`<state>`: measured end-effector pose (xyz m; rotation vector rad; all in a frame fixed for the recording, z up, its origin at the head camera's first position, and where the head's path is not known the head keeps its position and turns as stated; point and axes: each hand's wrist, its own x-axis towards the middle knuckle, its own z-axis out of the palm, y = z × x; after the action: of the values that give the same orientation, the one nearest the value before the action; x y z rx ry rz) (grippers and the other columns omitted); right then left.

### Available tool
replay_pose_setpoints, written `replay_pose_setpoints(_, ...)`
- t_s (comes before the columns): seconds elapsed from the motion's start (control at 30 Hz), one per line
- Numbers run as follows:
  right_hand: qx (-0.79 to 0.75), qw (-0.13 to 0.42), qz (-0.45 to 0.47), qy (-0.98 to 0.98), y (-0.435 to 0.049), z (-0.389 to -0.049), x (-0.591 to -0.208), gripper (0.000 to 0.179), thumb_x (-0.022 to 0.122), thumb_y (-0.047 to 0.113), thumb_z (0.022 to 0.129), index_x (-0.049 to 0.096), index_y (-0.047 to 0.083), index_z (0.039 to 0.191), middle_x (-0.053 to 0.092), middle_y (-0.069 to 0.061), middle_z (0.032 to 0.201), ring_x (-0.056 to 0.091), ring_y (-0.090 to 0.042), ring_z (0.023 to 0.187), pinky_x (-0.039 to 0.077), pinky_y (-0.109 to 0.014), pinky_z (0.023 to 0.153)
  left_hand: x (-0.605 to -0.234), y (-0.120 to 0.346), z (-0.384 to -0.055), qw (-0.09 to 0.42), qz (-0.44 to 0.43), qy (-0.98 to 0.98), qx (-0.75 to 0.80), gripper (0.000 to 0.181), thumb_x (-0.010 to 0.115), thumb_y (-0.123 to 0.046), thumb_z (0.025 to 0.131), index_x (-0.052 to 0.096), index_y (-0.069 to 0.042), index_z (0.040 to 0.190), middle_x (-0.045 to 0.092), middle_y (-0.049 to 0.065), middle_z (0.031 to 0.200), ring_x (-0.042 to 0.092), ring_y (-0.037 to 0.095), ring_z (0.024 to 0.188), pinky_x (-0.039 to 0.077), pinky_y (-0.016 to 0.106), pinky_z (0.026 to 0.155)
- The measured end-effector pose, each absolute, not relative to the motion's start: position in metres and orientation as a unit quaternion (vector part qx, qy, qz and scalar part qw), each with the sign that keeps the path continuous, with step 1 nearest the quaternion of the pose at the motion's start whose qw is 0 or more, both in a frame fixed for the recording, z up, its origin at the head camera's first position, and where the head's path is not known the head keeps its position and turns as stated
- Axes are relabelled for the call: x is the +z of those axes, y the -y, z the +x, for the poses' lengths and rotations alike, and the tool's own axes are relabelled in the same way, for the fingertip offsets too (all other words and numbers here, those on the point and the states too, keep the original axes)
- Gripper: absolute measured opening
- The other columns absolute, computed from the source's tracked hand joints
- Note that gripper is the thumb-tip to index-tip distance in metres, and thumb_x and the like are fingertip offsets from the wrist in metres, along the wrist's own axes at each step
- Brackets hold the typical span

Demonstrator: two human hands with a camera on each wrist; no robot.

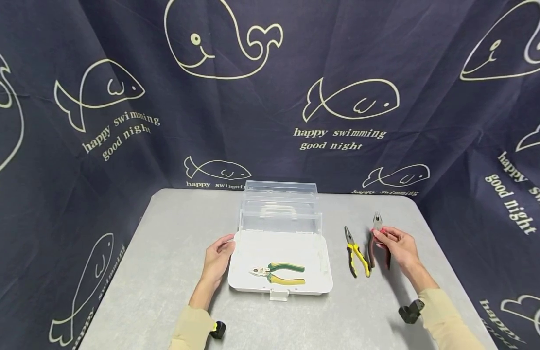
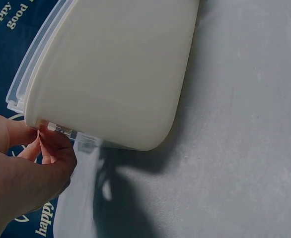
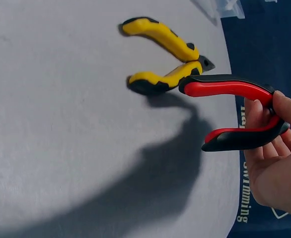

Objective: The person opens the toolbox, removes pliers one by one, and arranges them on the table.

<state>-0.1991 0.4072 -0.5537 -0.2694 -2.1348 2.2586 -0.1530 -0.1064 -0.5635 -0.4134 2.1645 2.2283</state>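
Observation:
A white plastic toolbox (image 1: 278, 257) stands on the table, its clear lid (image 1: 280, 214) swung open to the back. Combination pliers (image 1: 280, 273) with green and yellow handles lie in the box. At its left rear edge my left hand (image 1: 219, 260) pinches the rim between thumb and fingers; the left wrist view shows the box's side (image 2: 115, 74) close by. My right hand (image 1: 401, 245) grips red-and-black pliers (image 3: 230, 89) near the pivot, above the table, handles spread. Just left of them lie long-nose pliers (image 1: 356, 253) with yellow and black handles.
The grey table (image 1: 165, 272) ends at a dark blue curtain (image 1: 270, 121) printed with fish and whales, hanging behind and at both sides. A black wrist camera (image 1: 411, 312) sits on the right forearm, another (image 1: 218, 330) on the left.

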Motion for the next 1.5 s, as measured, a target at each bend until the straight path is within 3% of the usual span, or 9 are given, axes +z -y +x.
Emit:
replay_pose_setpoints(0.13, 0.709, -0.006, -0.112, 0.697, -0.4, -0.193, -0.538, 0.019, 0.072, 0.003, 0.095, 0.067, -0.001, 0.113, 0.078, 0.005, 0.086, 0.074, -0.007, 0.075, 0.059, -0.023, 0.071, -0.564, 0.105, -0.152, -0.002, -0.128, -0.69, 0.713, 0.036, 0.06, -0.005, 0.102, 0.06, 0.007, 0.136, 0.065, 0.025, 0.123, 0.061, 0.014, 0.102, 0.052, 0.021, 0.084)
replay_pose_setpoints(0.27, 0.674, -0.022, -0.127, 0.727, -0.402, -0.193, -0.54, 0.042, 0.071, 0.005, 0.097, 0.054, -0.015, 0.13, 0.076, 0.01, 0.085, 0.073, -0.004, 0.076, 0.06, -0.023, 0.072, -0.559, 0.105, -0.152, 0.0, -0.125, -0.691, 0.712, 0.035, 0.06, -0.002, 0.102, 0.06, 0.009, 0.135, 0.064, 0.027, 0.122, 0.061, 0.017, 0.104, 0.053, 0.024, 0.086)
replay_pose_setpoints(0.43, 0.629, -0.026, -0.127, 0.767, -0.406, -0.195, -0.551, 0.061, 0.071, 0.009, 0.098, 0.04, -0.022, 0.14, 0.073, 0.017, 0.084, 0.07, 0.002, 0.076, 0.059, -0.021, 0.072, -0.535, 0.101, -0.142, 0.0, -0.118, -0.695, 0.71, 0.034, 0.06, 0.0, 0.101, 0.059, 0.012, 0.133, 0.065, 0.028, 0.118, 0.062, 0.02, 0.102, 0.054, 0.028, 0.087)
replay_pose_setpoints(0.67, 0.583, -0.041, -0.134, 0.801, -0.407, -0.199, -0.558, 0.063, 0.071, 0.012, 0.098, 0.041, -0.022, 0.141, 0.073, 0.012, 0.086, 0.069, 0.003, 0.073, 0.06, -0.024, 0.071, -0.564, 0.104, -0.152, -0.011, -0.13, -0.69, 0.712, 0.034, 0.062, -0.005, 0.102, 0.062, 0.007, 0.134, 0.066, 0.023, 0.119, 0.061, 0.012, 0.098, 0.052, 0.022, 0.084)
replay_pose_setpoints(1.2, 0.504, -0.07, -0.123, 0.852, -0.402, -0.209, -0.567, 0.052, 0.072, 0.012, 0.097, 0.052, -0.02, 0.133, 0.074, -0.004, 0.093, 0.068, -0.002, 0.07, 0.06, -0.026, 0.067, -0.563, 0.105, -0.152, -0.001, -0.128, -0.697, 0.705, 0.035, 0.06, -0.004, 0.102, 0.06, 0.008, 0.135, 0.066, 0.02, 0.117, 0.058, 0.011, 0.098, 0.05, 0.017, 0.08)
replay_pose_setpoints(1.5, 0.391, -0.051, -0.064, 0.917, -0.4, -0.209, -0.562, 0.042, 0.074, 0.016, 0.096, 0.063, -0.017, 0.12, 0.072, -0.02, 0.093, 0.07, -0.014, 0.073, 0.057, -0.028, 0.067, -0.563, 0.106, -0.152, -0.003, -0.13, -0.696, 0.706, 0.035, 0.061, -0.005, 0.102, 0.061, 0.007, 0.135, 0.067, 0.019, 0.116, 0.059, 0.009, 0.096, 0.05, 0.018, 0.08)
